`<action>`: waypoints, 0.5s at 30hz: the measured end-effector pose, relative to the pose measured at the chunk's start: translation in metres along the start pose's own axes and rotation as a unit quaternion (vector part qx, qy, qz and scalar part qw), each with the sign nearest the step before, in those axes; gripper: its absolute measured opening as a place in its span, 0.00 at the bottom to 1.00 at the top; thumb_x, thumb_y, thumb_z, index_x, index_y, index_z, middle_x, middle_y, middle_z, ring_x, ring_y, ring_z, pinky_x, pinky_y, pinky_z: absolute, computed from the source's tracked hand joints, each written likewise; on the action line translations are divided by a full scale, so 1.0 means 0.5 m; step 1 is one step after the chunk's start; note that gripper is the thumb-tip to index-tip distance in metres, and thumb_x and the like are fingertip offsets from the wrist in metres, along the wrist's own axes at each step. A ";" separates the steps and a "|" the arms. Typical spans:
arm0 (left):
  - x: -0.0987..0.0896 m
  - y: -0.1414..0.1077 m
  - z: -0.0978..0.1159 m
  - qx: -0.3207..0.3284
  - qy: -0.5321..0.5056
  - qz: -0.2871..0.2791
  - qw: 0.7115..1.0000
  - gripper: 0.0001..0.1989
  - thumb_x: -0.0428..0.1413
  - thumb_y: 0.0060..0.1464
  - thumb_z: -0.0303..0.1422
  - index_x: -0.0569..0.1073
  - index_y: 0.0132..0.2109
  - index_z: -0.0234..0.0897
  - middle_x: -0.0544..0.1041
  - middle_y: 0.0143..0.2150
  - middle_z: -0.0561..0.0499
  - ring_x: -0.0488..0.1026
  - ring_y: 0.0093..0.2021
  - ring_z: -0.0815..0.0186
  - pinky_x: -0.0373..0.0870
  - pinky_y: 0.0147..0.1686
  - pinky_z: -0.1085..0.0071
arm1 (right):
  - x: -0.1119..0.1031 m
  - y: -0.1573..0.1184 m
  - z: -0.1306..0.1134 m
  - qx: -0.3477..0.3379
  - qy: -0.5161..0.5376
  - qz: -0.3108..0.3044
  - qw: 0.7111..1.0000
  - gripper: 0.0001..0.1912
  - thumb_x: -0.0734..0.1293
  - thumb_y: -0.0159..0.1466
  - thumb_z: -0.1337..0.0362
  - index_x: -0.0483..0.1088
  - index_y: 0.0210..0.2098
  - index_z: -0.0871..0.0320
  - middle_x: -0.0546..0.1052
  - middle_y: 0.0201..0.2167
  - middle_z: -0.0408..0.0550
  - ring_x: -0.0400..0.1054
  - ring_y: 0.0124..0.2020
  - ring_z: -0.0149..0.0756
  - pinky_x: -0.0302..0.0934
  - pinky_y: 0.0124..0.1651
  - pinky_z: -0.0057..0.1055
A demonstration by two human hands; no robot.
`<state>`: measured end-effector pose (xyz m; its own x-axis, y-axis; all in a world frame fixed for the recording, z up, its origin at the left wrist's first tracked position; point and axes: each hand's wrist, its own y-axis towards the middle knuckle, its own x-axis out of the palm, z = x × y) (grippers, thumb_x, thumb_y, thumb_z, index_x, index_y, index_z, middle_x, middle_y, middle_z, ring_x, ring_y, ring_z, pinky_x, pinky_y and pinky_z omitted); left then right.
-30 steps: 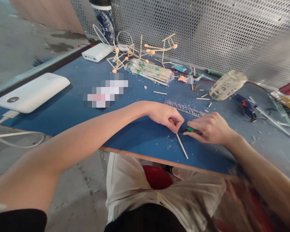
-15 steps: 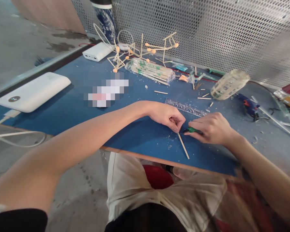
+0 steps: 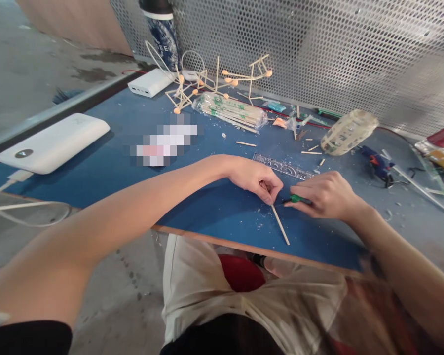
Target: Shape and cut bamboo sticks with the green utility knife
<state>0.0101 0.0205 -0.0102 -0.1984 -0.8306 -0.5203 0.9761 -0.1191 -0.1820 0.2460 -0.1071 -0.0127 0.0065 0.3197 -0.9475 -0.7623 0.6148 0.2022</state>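
My left hand (image 3: pixel 257 180) is closed in a pinch on a thin wooden stick (image 3: pixel 281 226), whose free end points down toward the table's front edge. Its upper end is hidden in the fingers. My right hand (image 3: pixel 323 195) is wrapped round a green-handled craft knife (image 3: pixel 295 198); the thin dark tip points left at the stick, close to my left fingertips. Whether the tip touches the wood I cannot tell. Just behind both hands lies a clear ruler (image 3: pixel 281 166) flat on the blue table (image 3: pixel 214 212). Small wood shavings are scattered around the stick.
Stick models with orange joints (image 3: pixel 231 81) stand at the back beside a wrapped stick bundle (image 3: pixel 231 109). A tape-covered cylinder (image 3: pixel 350 132) and a blue glue gun (image 3: pixel 376 165) lie at right. White power banks (image 3: pixel 55 143) and a dark tumbler (image 3: pixel 163 39) are at left.
The knife and my right hand have shifted very slightly right, away from my left fingertips. My left hand keeps its pinch on the stick. The view has tilted a little.
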 end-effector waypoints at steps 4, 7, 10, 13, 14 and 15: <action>0.000 0.002 0.001 -0.003 0.003 0.003 1.000 0.10 0.60 0.58 0.42 0.77 0.41 0.41 0.82 0.40 0.52 0.76 0.42 0.66 0.69 0.43 0.70 | 0.000 0.002 0.000 0.001 -0.002 0.003 1.000 0.18 0.64 0.71 0.48 0.69 0.32 0.53 0.72 0.21 0.38 0.64 0.23 0.32 0.42 0.29 0.35; 0.001 0.001 0.000 -0.004 0.016 0.015 1.000 0.10 0.60 0.58 0.42 0.78 0.41 0.41 0.82 0.39 0.52 0.76 0.40 0.66 0.68 0.40 0.71 | 0.004 0.006 -0.005 -0.005 0.000 -0.005 1.000 0.17 0.64 0.71 0.48 0.69 0.32 0.52 0.74 0.23 0.38 0.64 0.23 0.32 0.42 0.29 0.35; 0.002 -0.001 0.000 0.008 0.007 0.015 1.000 0.10 0.59 0.59 0.42 0.78 0.41 0.40 0.82 0.39 0.52 0.76 0.39 0.67 0.68 0.41 0.71 | 0.003 0.000 0.002 -0.005 -0.008 -0.006 1.000 0.18 0.63 0.71 0.48 0.69 0.31 0.52 0.71 0.21 0.38 0.63 0.23 0.32 0.42 0.29 0.35; 0.003 -0.003 0.002 0.009 -0.009 0.018 1.000 0.10 0.60 0.59 0.41 0.78 0.41 0.40 0.82 0.40 0.51 0.76 0.40 0.67 0.69 0.42 0.71 | -0.001 -0.014 0.019 -0.001 -0.038 -0.001 0.999 0.19 0.63 0.71 0.47 0.69 0.31 0.53 0.70 0.20 0.38 0.63 0.23 0.32 0.41 0.28 0.35; 0.004 -0.003 0.003 0.007 -0.014 0.021 1.000 0.10 0.60 0.58 0.41 0.79 0.41 0.40 0.82 0.40 0.52 0.76 0.40 0.66 0.69 0.43 0.71 | -0.002 -0.019 0.025 0.000 -0.046 0.002 0.999 0.19 0.64 0.71 0.47 0.69 0.31 0.53 0.71 0.19 0.38 0.64 0.23 0.32 0.41 0.28 0.35; 0.004 -0.004 0.003 0.006 -0.018 0.023 1.000 0.10 0.61 0.58 0.41 0.79 0.41 0.41 0.82 0.40 0.52 0.76 0.40 0.66 0.69 0.43 0.71 | -0.002 -0.023 0.030 0.003 -0.050 0.005 0.999 0.19 0.64 0.70 0.47 0.70 0.31 0.52 0.71 0.19 0.38 0.64 0.23 0.32 0.41 0.28 0.35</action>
<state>0.0081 0.0182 -0.0097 -0.1509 -0.8539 -0.4981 0.9850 -0.0869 -0.1494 0.2647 -0.1038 -0.0102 0.0641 0.3958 -0.9161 -0.7585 0.6159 0.2130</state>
